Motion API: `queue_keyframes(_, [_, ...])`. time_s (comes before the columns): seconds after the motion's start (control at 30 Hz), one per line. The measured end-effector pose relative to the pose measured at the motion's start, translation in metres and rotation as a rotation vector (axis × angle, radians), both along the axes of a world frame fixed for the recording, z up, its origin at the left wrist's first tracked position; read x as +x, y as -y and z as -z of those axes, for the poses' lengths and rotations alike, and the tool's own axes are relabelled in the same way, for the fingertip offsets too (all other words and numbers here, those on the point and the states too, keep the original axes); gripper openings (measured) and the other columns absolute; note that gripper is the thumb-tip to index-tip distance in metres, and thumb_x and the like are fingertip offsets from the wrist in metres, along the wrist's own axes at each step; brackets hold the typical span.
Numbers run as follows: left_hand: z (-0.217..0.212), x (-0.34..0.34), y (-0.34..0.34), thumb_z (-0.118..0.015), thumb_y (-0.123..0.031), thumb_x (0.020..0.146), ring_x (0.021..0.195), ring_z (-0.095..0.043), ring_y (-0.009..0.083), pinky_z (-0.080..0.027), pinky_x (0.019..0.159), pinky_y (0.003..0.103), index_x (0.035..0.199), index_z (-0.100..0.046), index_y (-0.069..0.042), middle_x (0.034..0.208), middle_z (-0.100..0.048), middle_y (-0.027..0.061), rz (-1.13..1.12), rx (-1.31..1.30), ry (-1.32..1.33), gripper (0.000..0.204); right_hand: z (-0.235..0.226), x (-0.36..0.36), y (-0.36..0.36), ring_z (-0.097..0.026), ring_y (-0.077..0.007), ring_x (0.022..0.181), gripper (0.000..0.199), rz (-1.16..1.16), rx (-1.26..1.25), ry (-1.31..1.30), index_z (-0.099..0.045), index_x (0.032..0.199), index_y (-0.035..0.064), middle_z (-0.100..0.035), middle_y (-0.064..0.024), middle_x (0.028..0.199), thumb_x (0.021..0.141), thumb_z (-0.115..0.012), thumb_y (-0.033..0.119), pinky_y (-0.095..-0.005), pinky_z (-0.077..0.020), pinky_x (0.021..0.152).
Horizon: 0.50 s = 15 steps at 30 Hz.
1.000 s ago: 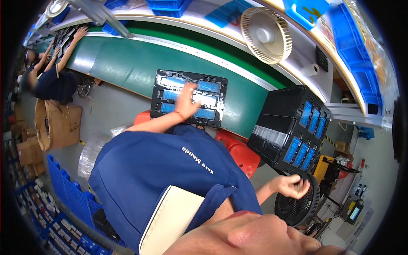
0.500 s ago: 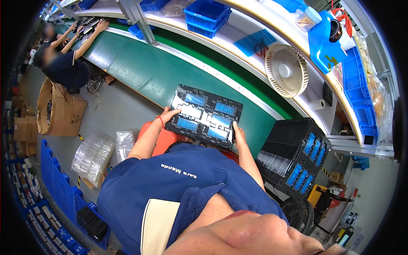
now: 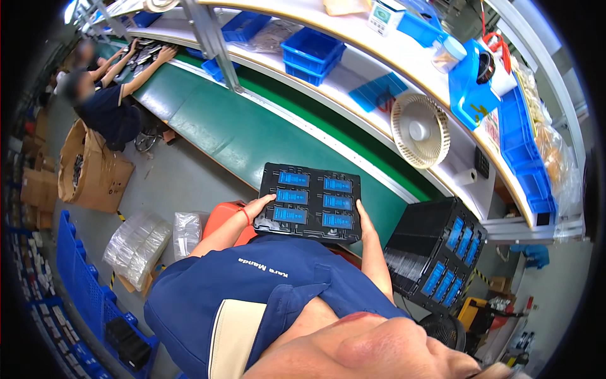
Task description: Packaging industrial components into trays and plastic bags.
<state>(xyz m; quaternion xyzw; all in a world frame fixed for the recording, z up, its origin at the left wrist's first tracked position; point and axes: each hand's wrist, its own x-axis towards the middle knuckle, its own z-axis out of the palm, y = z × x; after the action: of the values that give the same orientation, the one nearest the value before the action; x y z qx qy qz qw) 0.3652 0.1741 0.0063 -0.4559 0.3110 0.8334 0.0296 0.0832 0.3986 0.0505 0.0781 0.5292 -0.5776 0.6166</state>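
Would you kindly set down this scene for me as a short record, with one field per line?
Left hand: on the left edge of the black tray, thumb on top
Right hand: at the tray's right edge
Tray contents: six blue pieces, in two columns of three
Tray support: held by both hands; contact with the green bench cannot be told
Right of tray: stack of black trays, blue pieces showing on its end
Shelf: cream fan, blue bins
Far left: co-worker, arms reaching over the bench
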Motion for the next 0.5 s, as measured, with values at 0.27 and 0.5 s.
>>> queue_keyframes(0.27, [0.049,0.011,0.005,-0.063,-0.038,0.078,0.078,-0.065,0.0212,-0.053,0.071,0.035,0.108,-0.058,-0.001,0.096,-0.065,0.0103,-0.053,0.104,-0.063,0.048,0.041,0.011,-0.012,-0.059,-0.0268,0.097,0.06,-0.008,0.014,-0.081,-0.053,0.12,0.0056,-0.06,-0.0131,0.112,0.074,-0.069,0.041,-0.0406,-0.0479,0.085])
queue_keyframes(0.5, [0.042,0.036,-0.003,-0.064,-0.029,0.078,0.076,-0.066,0.025,-0.055,0.068,0.037,0.104,-0.057,0.005,0.091,-0.065,0.0148,-0.125,-0.017,-0.044,0.044,0.03,0.041,-0.021,-0.059,-0.026,0.097,0.067,0.017,0.052,-0.306,-0.04,0.129,0.0002,-0.056,-0.0154,0.114,0.075,-0.068,0.028,-0.038,-0.0507,0.081])
